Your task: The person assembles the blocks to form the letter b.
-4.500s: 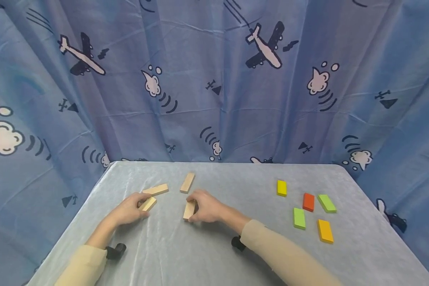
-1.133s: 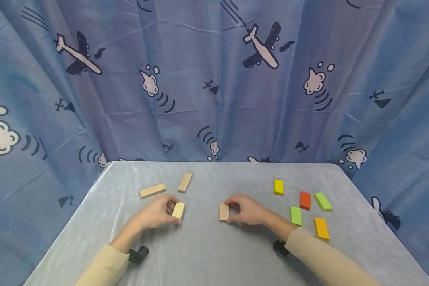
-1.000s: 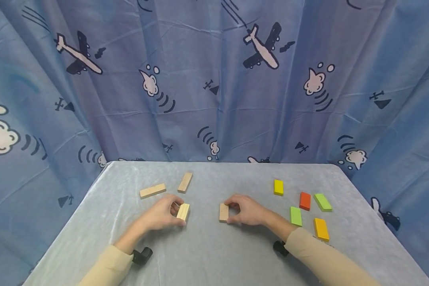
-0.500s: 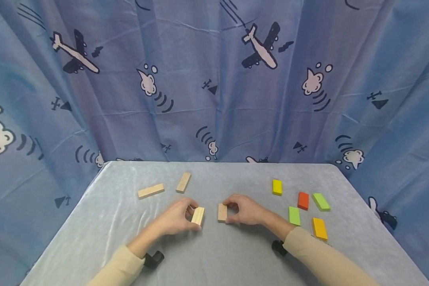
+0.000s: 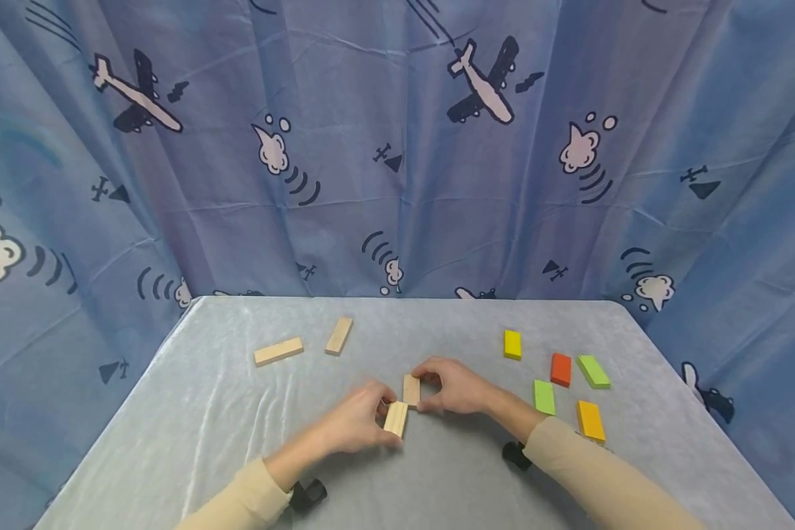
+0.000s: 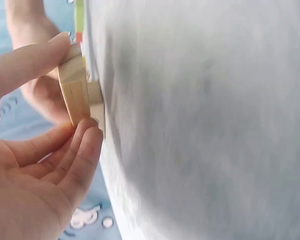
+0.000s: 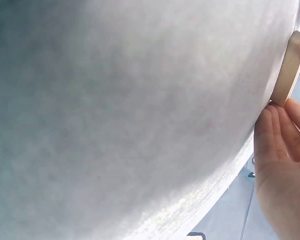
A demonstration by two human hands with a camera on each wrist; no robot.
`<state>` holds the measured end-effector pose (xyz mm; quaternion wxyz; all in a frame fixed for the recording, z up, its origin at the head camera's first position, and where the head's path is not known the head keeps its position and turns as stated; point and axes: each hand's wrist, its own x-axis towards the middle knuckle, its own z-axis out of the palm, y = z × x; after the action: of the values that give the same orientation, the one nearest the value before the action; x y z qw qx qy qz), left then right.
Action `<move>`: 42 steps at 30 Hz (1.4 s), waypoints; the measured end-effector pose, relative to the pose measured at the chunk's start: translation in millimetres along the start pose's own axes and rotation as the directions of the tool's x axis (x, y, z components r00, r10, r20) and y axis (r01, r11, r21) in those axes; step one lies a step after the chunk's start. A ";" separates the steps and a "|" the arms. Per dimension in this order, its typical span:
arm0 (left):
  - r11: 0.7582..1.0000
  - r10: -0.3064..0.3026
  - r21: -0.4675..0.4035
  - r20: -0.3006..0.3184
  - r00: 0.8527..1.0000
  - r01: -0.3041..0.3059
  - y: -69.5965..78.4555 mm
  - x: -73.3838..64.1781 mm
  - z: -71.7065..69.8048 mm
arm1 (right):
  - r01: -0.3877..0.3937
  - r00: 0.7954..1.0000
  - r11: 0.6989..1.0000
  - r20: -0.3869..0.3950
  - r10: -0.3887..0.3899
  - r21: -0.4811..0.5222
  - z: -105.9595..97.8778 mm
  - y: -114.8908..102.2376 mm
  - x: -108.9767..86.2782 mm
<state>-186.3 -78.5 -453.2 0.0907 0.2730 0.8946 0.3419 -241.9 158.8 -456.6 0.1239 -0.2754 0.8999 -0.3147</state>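
Note:
Near the table's middle in the head view, my left hand (image 5: 361, 421) pinches a pale wooden block (image 5: 396, 419) between thumb and fingers. The left wrist view shows this wooden block (image 6: 76, 95) tilted, apparently raised off the cloth. Just beyond it, my right hand (image 5: 456, 386) grips a second plain wooden block (image 5: 411, 391) by its two ends, lying flat on the table. In the right wrist view that second block (image 7: 288, 70) sits at the right edge between thumb and fingers. The two blocks nearly meet; whether they touch I cannot tell.
Two more wooden blocks, one angled (image 5: 278, 352) and one steeper (image 5: 338, 336), lie at the back left. On the right are a yellow block (image 5: 513, 344), a red block (image 5: 560, 369), two green blocks (image 5: 593, 372) and an orange block (image 5: 590, 421). A blue curtain (image 5: 397, 147) hangs behind the table.
Both hands brought their wooden blocks from the left toward the table's middle. Over the last second, the left hand moved right and nearer with its block, while the right hand stayed nearly still.

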 end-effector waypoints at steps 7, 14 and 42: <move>0.999 -0.033 0.013 0.022 0.999 0.033 9.9 1.3 14.5 | 0.013 1.000 1.000 0.017 -0.013 -0.002 -1.4 0.8 0.9; 0.997 -0.029 0.074 0.055 0.998 0.025 16.7 0.2 15.5 | 0.022 0.999 1.000 0.028 -0.022 -0.004 -2.0 0.5 0.5; 0.997 -0.057 0.047 0.017 0.998 0.057 10.3 -1.6 15.7 | 0.054 0.998 0.998 0.026 -0.053 -0.028 2.6 -4.3 -3.9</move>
<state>-175.1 -64.1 -458.2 0.1023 0.2525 0.9089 0.3158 -235.9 156.9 -455.7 0.1230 -0.3051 0.8950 -0.3012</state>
